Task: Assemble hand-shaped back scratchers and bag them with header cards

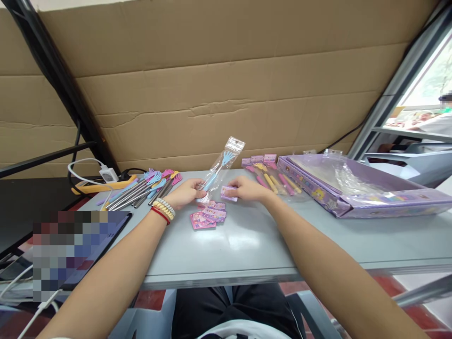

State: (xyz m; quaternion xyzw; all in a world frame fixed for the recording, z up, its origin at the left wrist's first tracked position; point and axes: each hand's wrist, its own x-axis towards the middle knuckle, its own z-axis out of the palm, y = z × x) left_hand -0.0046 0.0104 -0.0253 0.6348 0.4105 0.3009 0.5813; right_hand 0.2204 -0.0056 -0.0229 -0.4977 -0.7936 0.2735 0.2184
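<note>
My left hand (pixel 189 193) pinches a clear plastic bag (pixel 229 143) near its lower end. Inside the bag lies a light-blue back scratcher (pixel 213 179) with a hand-shaped head, tilted up to the right. To the right of the bag, my right hand (pixel 246 189) grips a small purple printed card (pixel 229 194) between thumb and fingers. Just below both hands, several pink and purple cards (pixel 208 216) lie in a loose pile on the grey table (pixel 247 254).
Unbagged back scratchers (pixel 141 188) with metal rods lie in a heap at the left. Several bagged ones with cards (pixel 271 176) lie at the right, beside a purple box (pixel 328 197) holding clear plastic. A tablet (pixel 88 249) and a white charger (pixel 108 174) are at the left.
</note>
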